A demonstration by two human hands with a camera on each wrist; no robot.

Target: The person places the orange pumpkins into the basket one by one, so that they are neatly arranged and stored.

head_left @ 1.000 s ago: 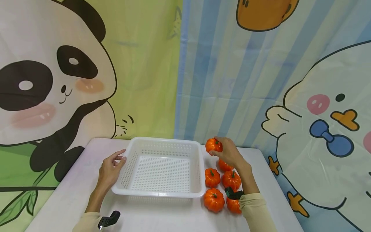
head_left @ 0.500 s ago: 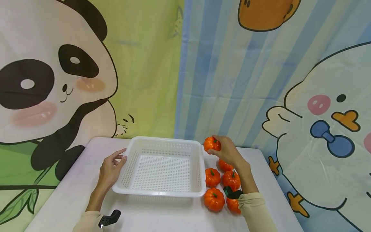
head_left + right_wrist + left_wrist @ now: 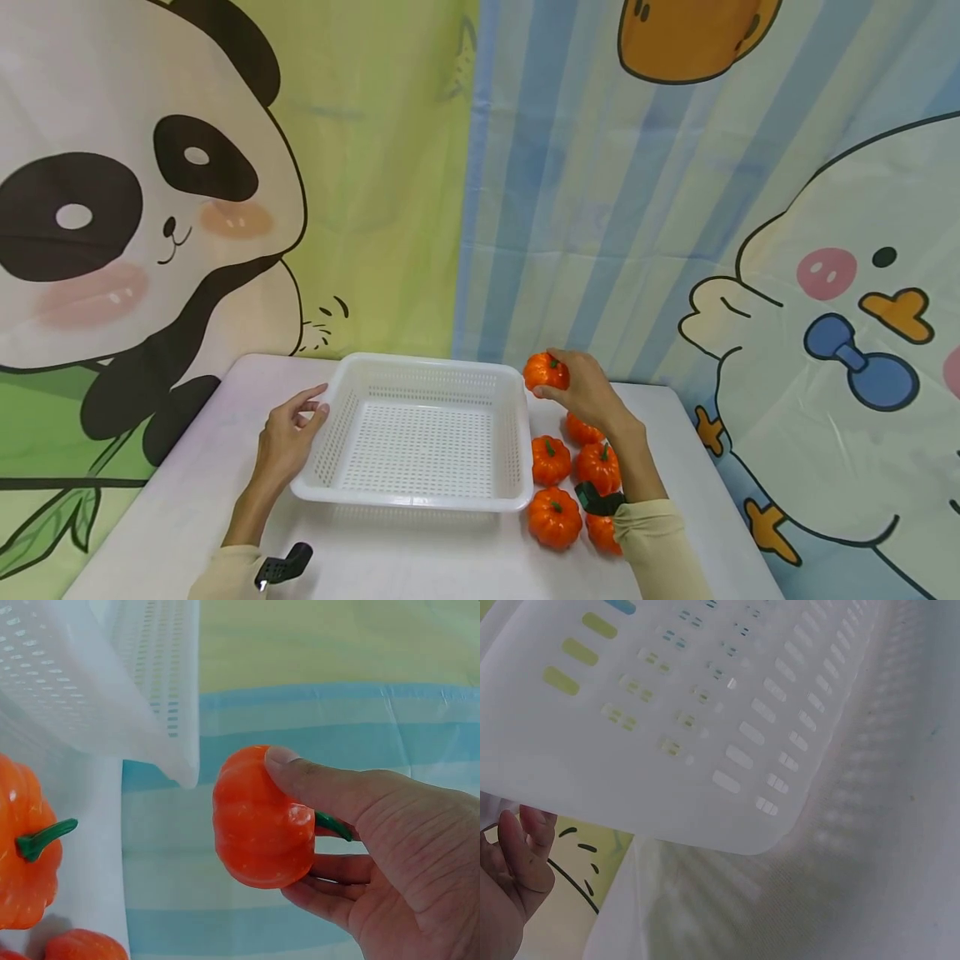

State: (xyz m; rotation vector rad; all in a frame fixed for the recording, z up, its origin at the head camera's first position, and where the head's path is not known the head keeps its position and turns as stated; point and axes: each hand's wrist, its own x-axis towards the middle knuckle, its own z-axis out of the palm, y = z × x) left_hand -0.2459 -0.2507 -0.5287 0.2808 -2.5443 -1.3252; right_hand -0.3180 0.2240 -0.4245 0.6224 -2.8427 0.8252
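My right hand grips a small orange toy pumpkin between thumb and fingers, at the back right corner of a white plastic basket. In the right wrist view the pumpkin shows its ribbed side, with its green stem pointing toward the palm. Nothing lies in the basket. At the basket's left side, my left hand holds the rim with thumb and fingertips. The left wrist view shows those bent fingers right at the rim, with the slotted basket wall beside them.
Several more orange pumpkins stand on the white table right of the basket, some partly hidden by the right forearm. Behind the table hangs a printed curtain with cartoon animals.
My right hand has shifted slightly left with the pumpkin, bringing it closer to the basket's back right corner. The left hand and basket stay put.
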